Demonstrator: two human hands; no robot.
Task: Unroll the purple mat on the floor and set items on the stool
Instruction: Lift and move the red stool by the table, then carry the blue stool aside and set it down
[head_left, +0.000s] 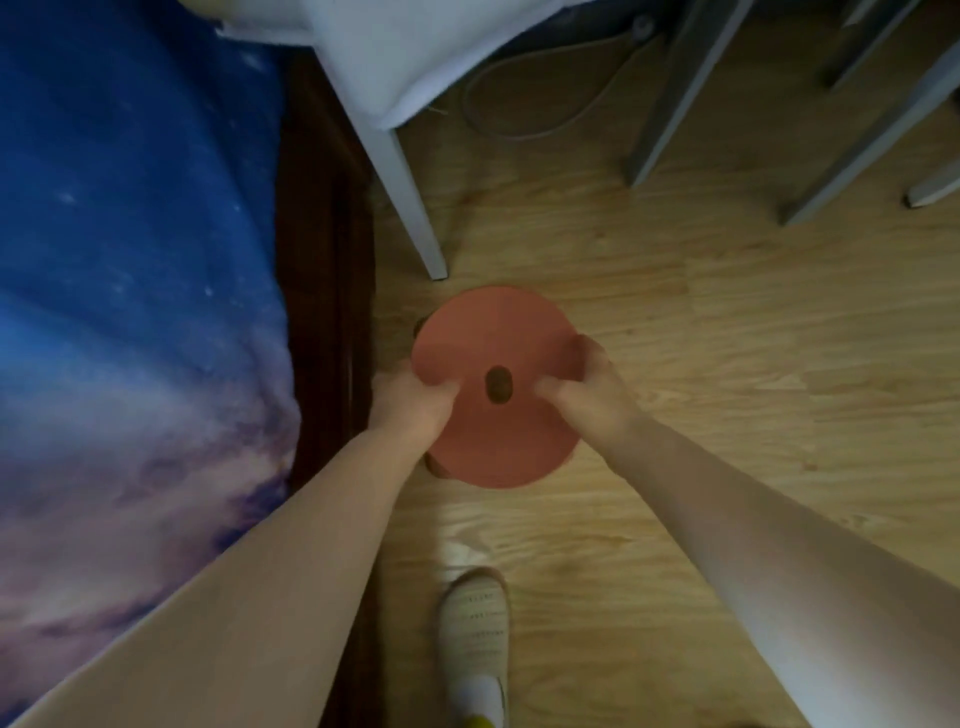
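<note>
Both hands are on the round red stool (493, 364) now: the left hand (410, 402) clasps its near-left rim, thumb on top, and the right hand (587, 387) grips the right rim, thumb pressed on the seat. A slippered foot (475, 631) stands behind the hands; a starry blue bedcover (135, 260) lies beyond the left hand.

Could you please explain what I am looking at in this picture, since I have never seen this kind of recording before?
There is no machine here. A person wears a camera on the head, so the one picture looks forward and down at their own arms. The left hand and the right hand grip opposite edges of a round reddish stool, seen from above, with a dark hole in its seat. It is over a wooden floor. A bed with a starry blue cover is on the left, pale chair legs are beyond, and the person's slipper is below. No purple mat is in view.
</note>
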